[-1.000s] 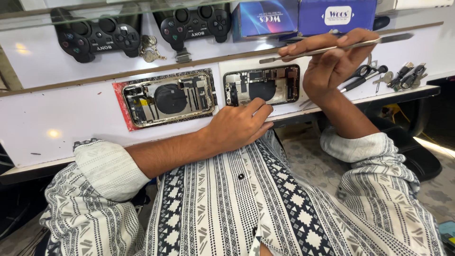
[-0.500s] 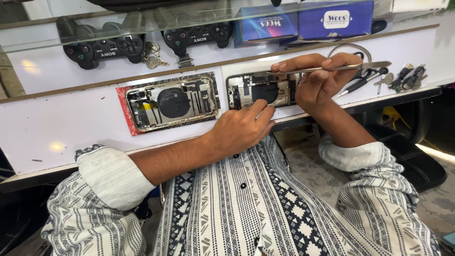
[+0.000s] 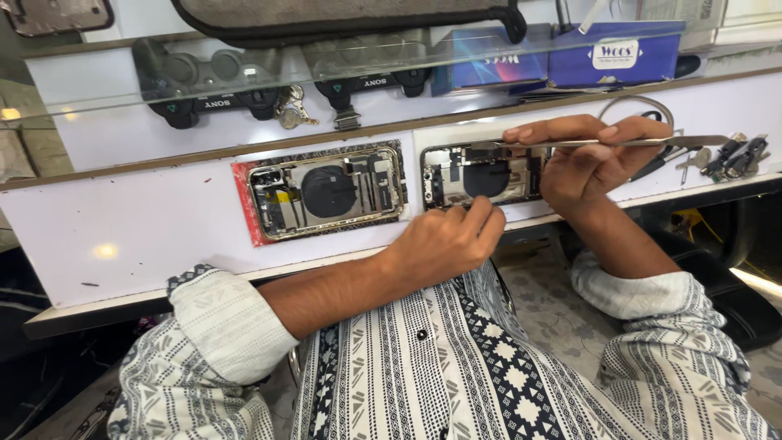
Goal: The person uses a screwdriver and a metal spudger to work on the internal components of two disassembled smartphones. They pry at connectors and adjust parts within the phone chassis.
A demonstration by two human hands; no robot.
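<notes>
Both hands work at the near edge of the white counter (image 3: 122, 236), over the right-hand one of two opened phones. Left hand (image 3: 444, 244) rests with its fingers curled together, fingertips touching the lower edge of the right phone (image 3: 481, 175), steadying it. Right hand (image 3: 590, 163) hovers just beyond the phone's right end, pinched shut on long metal tweezers (image 3: 652, 142) that lie roughly level, their long axis running left to right along the phone's upper edge. That phone lies lengthwise across the counter, directly ahead of the left hand, which is the nearer one. Left phone (image 3: 326, 194) sits apart on a red mat, untouched. Small screwdrivers (image 3: 733, 156) lie further right; game controllers (image 3: 204, 94) and blue boxes (image 3: 619, 53) sit behind glass.
</notes>
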